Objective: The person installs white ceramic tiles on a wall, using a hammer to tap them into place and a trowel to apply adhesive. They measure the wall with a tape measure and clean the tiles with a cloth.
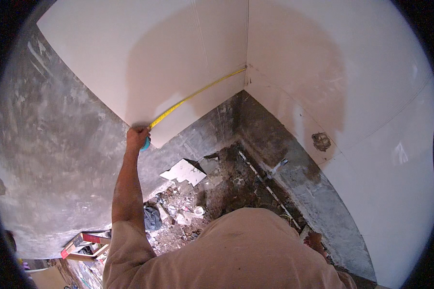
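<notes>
My left hand (pixel 137 139) is raised to the left wall, its fingers closed round a tape measure with a teal case (pixel 145 144). The yellow tape blade (pixel 197 92) runs from it across the white wall panel (pixel 178 48), slanting up to the inner corner, where its far end meets the joint. That hand lies by the panel's left edge, where bare grey plaster begins. At the lower right, beside my torso, a bit of skin that looks like my right hand (pixel 316 242) shows low down; its fingers are mostly hidden, and whether it holds anything cannot be made out.
White panels (pixel 386 86) also cover the right wall, with a rough hole (pixel 321 141) low down. On the dirty floor lie a broken white tile piece (pixel 184 172), a dark bag (pixel 152 218), rubble and a long thin strip (pixel 270 190). An open cardboard box (pixel 84 245) stands lower left.
</notes>
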`<move>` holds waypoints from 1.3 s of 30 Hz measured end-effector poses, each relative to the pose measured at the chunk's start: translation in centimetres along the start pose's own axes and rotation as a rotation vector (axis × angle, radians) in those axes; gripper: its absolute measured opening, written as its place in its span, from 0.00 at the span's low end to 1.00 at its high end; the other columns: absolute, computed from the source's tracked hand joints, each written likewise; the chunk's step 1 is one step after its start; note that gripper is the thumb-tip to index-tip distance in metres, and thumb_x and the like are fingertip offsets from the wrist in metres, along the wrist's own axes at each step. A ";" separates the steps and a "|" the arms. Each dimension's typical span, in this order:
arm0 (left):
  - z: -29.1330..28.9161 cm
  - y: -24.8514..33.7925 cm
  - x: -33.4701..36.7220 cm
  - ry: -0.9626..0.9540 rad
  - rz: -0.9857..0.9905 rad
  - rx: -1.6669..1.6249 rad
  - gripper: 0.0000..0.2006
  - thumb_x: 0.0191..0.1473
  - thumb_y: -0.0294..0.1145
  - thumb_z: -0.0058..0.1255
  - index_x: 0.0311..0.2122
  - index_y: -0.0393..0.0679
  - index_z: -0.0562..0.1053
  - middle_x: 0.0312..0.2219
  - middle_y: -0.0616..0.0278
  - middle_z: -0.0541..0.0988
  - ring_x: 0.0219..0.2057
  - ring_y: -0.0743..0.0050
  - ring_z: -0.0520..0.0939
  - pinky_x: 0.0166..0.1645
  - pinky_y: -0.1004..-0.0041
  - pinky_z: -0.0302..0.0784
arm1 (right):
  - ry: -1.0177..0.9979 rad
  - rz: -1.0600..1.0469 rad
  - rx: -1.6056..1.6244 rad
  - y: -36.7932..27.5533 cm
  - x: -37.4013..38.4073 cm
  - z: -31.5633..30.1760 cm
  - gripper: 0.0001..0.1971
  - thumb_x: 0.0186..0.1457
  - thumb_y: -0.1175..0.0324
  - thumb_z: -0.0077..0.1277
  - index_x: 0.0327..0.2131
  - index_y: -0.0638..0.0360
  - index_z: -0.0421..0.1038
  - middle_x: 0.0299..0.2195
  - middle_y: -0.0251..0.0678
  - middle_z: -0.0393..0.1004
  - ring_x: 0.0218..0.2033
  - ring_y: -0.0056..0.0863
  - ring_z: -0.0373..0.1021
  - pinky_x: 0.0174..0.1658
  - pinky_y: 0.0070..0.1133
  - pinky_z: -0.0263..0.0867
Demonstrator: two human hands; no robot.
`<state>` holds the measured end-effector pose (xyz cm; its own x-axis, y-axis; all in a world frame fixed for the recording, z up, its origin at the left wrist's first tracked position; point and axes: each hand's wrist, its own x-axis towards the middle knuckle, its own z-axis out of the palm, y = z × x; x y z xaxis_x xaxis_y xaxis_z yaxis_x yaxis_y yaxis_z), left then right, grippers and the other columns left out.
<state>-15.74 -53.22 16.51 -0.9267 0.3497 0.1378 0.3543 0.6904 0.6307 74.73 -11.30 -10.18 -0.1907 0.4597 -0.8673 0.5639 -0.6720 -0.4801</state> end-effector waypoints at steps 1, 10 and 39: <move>-0.2 -0.4 -0.2 0.001 -0.008 -0.034 0.15 0.54 0.42 0.59 0.32 0.39 0.83 0.23 0.57 0.84 0.25 0.68 0.85 0.36 0.66 0.80 | -0.031 0.005 -0.011 -0.2 -0.3 -0.2 0.20 0.50 0.47 0.55 0.39 0.49 0.79 0.32 0.36 0.78 0.40 0.39 0.74 0.38 0.42 0.68; 0.5 1.1 0.3 -0.014 0.010 -0.085 0.16 0.55 0.43 0.60 0.30 0.38 0.82 0.22 0.55 0.84 0.25 0.66 0.85 0.34 0.64 0.80 | 0.181 -0.662 -0.685 -24.3 7.8 17.3 0.08 0.58 0.65 0.50 0.29 0.58 0.74 0.22 0.33 0.72 0.23 0.26 0.68 0.24 0.29 0.63; -4.8 -0.2 -2.6 -0.099 -0.003 0.087 0.14 0.54 0.38 0.61 0.38 0.37 0.82 0.31 0.48 0.84 0.31 0.58 0.83 0.41 0.62 0.78 | -0.523 -0.643 0.867 -67.7 4.1 65.8 0.05 0.64 0.64 0.47 0.38 0.51 0.68 0.31 0.30 0.70 0.29 0.24 0.66 0.30 0.23 0.64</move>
<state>-14.01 -57.24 19.69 -0.9122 0.4057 0.0573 0.3655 0.7425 0.5614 -17.07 -2.12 10.15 -0.6554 0.6981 -0.2881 -0.4453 -0.6653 -0.5992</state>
